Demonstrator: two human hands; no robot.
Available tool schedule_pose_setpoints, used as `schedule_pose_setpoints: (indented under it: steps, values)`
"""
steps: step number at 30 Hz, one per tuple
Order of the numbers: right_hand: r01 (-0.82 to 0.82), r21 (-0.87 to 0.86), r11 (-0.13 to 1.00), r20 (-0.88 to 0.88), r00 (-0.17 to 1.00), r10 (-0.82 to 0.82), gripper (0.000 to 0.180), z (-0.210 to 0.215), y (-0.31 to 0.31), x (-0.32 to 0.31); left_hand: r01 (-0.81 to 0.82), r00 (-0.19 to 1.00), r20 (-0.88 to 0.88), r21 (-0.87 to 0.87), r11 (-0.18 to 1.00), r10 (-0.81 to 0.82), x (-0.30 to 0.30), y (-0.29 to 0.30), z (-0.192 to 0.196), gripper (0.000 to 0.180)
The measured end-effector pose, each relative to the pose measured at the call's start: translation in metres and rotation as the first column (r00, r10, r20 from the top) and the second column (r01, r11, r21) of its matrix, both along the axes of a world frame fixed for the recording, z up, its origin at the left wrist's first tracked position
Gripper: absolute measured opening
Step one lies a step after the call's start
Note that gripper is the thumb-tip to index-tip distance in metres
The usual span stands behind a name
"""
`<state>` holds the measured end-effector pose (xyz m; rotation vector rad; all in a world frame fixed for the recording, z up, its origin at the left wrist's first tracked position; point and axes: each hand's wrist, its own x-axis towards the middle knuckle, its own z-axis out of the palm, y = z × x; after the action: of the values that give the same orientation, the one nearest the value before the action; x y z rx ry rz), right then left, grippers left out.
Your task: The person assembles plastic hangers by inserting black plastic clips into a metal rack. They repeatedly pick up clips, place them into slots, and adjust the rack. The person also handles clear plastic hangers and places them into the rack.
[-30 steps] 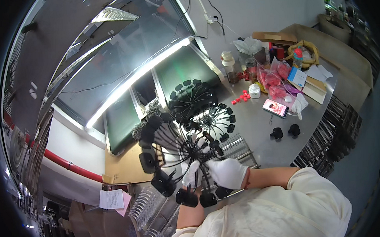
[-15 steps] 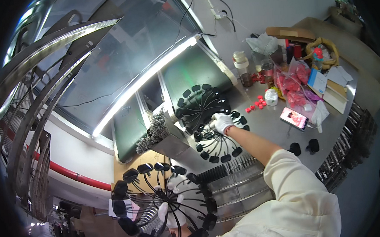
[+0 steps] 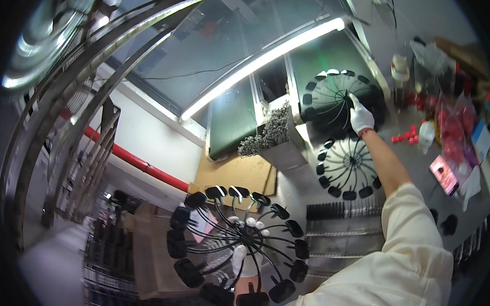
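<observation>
L hand [image 3: 245,260], white glove, grips the hub of a wire wheel [image 3: 239,245] with black pads at the spoke tips, held low near the body, clear of the bench; R hand [image 3: 361,117], gloved, arm stretched out, fingers closed on the hub of a 2nd wheel [image 3: 335,101] lying on the green belt [image 3: 329,67]; 3rd wheel [image 3: 348,166] lies flat on the bench [image 3: 298,189] just below it, untouched; step looks like a swap, one wheel carried, one being picked up; next move prob. needs a firm hub grip and a straight lift so spokes don't snag; containers: metal bin [image 3: 280,146] holds a heap of grey wire pieces; clear bags [image 3: 454,116] w/ red parts at far right, contents too small to tell.
</observation>
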<state>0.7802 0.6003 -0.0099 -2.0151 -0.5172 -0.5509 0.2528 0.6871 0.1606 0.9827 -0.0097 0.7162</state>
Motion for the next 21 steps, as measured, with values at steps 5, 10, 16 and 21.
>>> schedule_pose_setpoints:
  steps: [5,10,16,21]
  values:
    - [-0.287,0.176,0.942,-0.107,0.945,0.308,0.049,0.1,-0.06,-0.139,0.076,0.988,0.128,0.042,0.996,-0.081,0.029,0.018,-0.004,0.078]
    - [-0.538,-0.021,0.843,0.064,0.84,0.538,0.047,0.161,-0.107,-0.343,0.267,0.963,0.007,0.133,0.954,-0.271,0.058,0.03,-0.038,0.089]
    - [-0.439,0.088,0.894,0.096,0.897,0.431,0.055,0.177,-0.12,-0.431,0.394,0.915,-0.037,0.305,0.867,-0.402,0.074,-0.038,-0.002,0.091]
    - [-0.315,-0.207,0.926,0.096,0.936,0.339,0.061,0.187,-0.133,-0.467,0.44,0.873,0.118,0.232,0.868,-0.474,0.043,-0.074,0.027,0.082]
